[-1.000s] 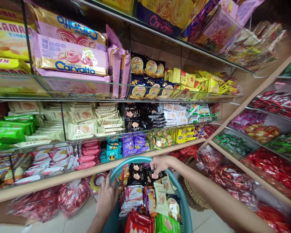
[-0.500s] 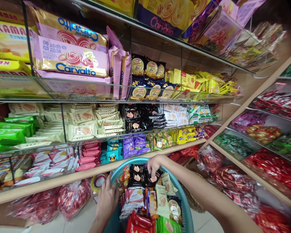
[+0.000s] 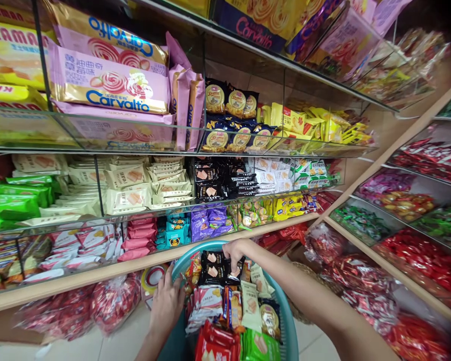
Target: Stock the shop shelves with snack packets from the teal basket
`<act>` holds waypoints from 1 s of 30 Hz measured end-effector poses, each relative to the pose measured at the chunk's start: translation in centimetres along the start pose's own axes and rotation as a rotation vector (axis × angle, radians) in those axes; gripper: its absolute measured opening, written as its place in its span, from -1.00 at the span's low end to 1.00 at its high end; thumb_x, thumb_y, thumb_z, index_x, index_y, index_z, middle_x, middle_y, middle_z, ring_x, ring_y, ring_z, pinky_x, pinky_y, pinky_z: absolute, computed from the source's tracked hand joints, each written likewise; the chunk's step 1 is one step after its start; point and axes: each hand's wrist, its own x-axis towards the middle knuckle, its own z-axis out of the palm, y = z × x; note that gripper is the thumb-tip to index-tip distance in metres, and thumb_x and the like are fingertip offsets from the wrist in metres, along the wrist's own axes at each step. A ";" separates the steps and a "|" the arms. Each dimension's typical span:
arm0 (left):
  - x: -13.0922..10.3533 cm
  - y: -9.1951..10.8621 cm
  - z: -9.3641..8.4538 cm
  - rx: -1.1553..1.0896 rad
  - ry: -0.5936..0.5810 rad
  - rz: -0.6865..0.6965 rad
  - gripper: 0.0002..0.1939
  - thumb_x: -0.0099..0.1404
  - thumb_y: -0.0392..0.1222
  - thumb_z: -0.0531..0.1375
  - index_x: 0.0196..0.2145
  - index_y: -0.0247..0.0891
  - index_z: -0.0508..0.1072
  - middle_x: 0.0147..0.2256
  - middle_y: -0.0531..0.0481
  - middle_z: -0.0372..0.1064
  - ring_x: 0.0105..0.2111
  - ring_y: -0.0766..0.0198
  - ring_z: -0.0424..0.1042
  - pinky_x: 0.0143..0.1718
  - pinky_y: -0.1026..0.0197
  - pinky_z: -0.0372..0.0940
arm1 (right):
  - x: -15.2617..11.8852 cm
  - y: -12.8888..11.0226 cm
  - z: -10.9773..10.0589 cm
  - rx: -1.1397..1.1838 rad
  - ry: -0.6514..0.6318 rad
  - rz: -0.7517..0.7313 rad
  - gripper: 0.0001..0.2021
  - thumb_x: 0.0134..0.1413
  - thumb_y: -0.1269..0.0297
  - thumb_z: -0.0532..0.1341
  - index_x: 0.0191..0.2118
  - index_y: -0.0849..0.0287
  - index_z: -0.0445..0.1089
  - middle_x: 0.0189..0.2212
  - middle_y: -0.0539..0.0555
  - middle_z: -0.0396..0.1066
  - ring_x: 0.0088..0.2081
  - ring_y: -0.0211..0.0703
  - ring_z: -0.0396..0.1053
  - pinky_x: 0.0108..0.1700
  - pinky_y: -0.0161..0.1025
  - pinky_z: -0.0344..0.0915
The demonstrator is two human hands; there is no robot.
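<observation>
A teal plastic basket [image 3: 290, 321] stands below the shelves, filled with wrapped snacks. My left hand [image 3: 168, 303] is closed over its left rim. Inside the far side of the basket, the bent fingers of my right hand [image 3: 233, 252] are on a black wafer packet [image 3: 234, 274], partly covering it. Another black packet [image 3: 212, 268] lies just to the left. Nearer to me are white packets [image 3: 208, 301], an orange-and-blue packet [image 3: 233, 308], a cream wafer packet [image 3: 251, 303], a navy cookie packet [image 3: 269, 318], a red packet [image 3: 217, 343] and a green packet [image 3: 261, 347].
Glass-fronted shelves [image 3: 143, 213] of packaged snacks run across the front, with pink Carvalto packs [image 3: 108, 75] higher up. A candy rack [image 3: 409, 200] angles along the right. Bags of red-wrapped sweets [image 3: 116, 301] sit beneath the shelves, and more bags [image 3: 364, 273] lie at right.
My right hand has shifted slightly left, and the black packet under its fingers now sits closer to its neighbour. My left hand stays at the basket's rim. The view has moved slightly.
</observation>
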 end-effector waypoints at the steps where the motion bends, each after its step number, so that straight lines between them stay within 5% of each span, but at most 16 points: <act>1: 0.0 0.0 0.0 0.003 0.003 0.002 -0.68 0.36 -0.22 -0.02 -0.07 -0.22 0.48 0.21 -0.25 0.14 0.05 -0.09 0.28 -0.13 -0.08 0.36 | -0.2 0.1 0.2 0.014 0.036 -0.003 -0.42 -0.58 0.16 0.51 -0.23 0.19 0.49 -0.26 0.04 0.47 -0.24 0.04 0.43 -0.28 -0.22 0.31; 10: -0.1 0.0 -0.1 0.023 0.010 0.015 -0.70 0.35 -0.21 0.01 -0.10 -0.21 0.49 0.20 -0.23 0.14 0.04 -0.08 0.28 -0.18 -0.05 0.38 | -2.1 1.6 4.3 0.195 0.347 -0.107 -0.27 -0.33 0.31 0.44 0.07 0.17 0.22 -0.06 0.12 0.36 -0.08 0.04 0.36 -0.16 -0.21 0.31; 17: -0.1 -0.1 0.1 0.019 0.008 0.015 -0.68 0.36 -0.21 -0.02 -0.08 -0.21 0.48 0.20 -0.24 0.13 0.04 -0.08 0.28 -0.17 -0.06 0.37 | -4.0 2.2 8.4 0.258 0.573 -0.169 -0.17 -0.14 0.06 0.36 0.25 0.11 0.04 0.15 0.20 0.16 0.17 0.13 0.12 0.15 -0.03 0.11; 23: 0.0 -0.1 0.2 0.008 0.012 0.015 -0.67 0.36 -0.21 -0.03 -0.08 -0.20 0.48 0.21 -0.26 0.11 0.06 -0.11 0.26 -0.16 -0.08 0.36 | -4.1 1.9 10.4 0.216 0.660 -0.141 -0.01 -0.21 0.02 0.40 0.32 0.07 -0.07 0.20 0.21 0.11 0.20 0.19 0.07 0.20 0.07 0.00; 30: 0.1 -0.2 0.0 0.004 0.007 0.021 -0.68 0.35 -0.21 -0.02 -0.10 -0.22 0.48 0.20 -0.27 0.12 0.07 -0.12 0.25 -0.13 -0.10 0.35 | -4.0 2.0 10.0 0.230 0.637 -0.167 -0.03 -0.17 0.14 0.38 0.34 0.02 -0.12 0.20 0.17 0.11 0.20 0.14 0.08 0.20 0.02 0.00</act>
